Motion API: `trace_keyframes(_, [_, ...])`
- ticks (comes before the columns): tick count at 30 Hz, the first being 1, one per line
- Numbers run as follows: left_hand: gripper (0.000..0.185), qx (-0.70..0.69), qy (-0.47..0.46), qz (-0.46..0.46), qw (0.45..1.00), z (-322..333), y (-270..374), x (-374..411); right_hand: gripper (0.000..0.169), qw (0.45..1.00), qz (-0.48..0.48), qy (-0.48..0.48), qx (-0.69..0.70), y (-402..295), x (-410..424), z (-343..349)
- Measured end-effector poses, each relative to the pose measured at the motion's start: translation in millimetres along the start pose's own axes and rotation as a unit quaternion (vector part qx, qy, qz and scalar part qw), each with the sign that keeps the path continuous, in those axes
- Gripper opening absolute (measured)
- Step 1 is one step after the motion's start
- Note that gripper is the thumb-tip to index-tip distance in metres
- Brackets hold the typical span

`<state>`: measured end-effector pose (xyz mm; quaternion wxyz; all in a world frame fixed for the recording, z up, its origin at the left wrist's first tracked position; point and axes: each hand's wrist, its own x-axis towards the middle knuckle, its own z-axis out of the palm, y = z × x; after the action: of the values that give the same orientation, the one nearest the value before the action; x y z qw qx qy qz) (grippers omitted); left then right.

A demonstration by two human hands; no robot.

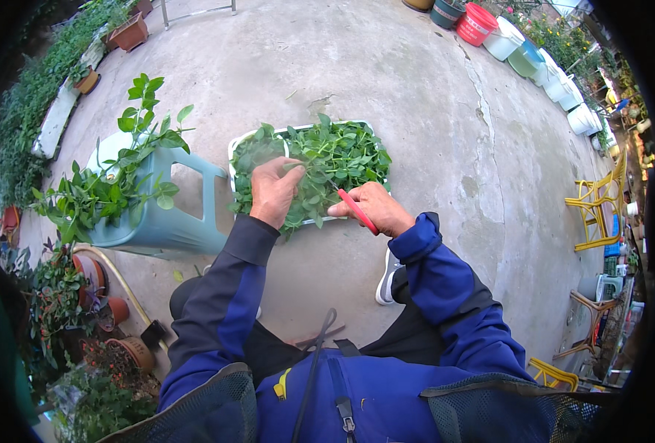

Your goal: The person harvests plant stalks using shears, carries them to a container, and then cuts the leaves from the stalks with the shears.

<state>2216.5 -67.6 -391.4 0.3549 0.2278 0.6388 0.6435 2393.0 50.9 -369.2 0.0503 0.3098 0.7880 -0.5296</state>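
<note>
My left hand [274,191] pinches a green leafy stem [317,178] between thumb and fingers, above a white-rimmed basket [231,160]. In my right hand [380,207] is a pair of scissors with red handles [359,212]. Their blades point up and left, toward the stem, close to my left fingertips. Leafy green cuttings [349,152] fill the basket, which rests on the concrete in front of me. Left of it, a pale blue-green plastic stool [189,235] carries a heap of longer leafy stems [111,194], some overhanging its edge.
Terracotta pots [130,354] and a hose [122,285] lie at lower left. A planting bed [25,133] runs along the far left. A red bucket [476,25] and several white buckets [503,39] line the upper right. A yellow chair frame [599,205] stands at right.
</note>
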Motion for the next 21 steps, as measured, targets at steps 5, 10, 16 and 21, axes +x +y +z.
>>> trace_keyframes(5, [0.007,0.007,-0.004,0.007,1.0,-1.8,-2.3,1.1,0.057,1.0,-0.015,0.006,-0.018,5.3,3.8,1.3])
trace_keyframes(10, [0.006,-0.009,0.03,0.008,0.999,-6.6,-0.8,2.8,0.057,0.998,-0.062,0.02,-0.019,-9.1,8.8,7.4])
trace_keyframes(16, [0.006,-0.002,0.059,0.021,0.998,-22.1,6.8,3.5,0.061,0.996,-0.086,0.014,-0.028,-9.0,27.5,17.5])
trace_keyframes(21, [0.006,0.016,0.068,0.011,0.998,-32.7,3.3,1.8,0.062,0.996,-0.076,-0.004,-0.04,-9.0,34.0,24.2])
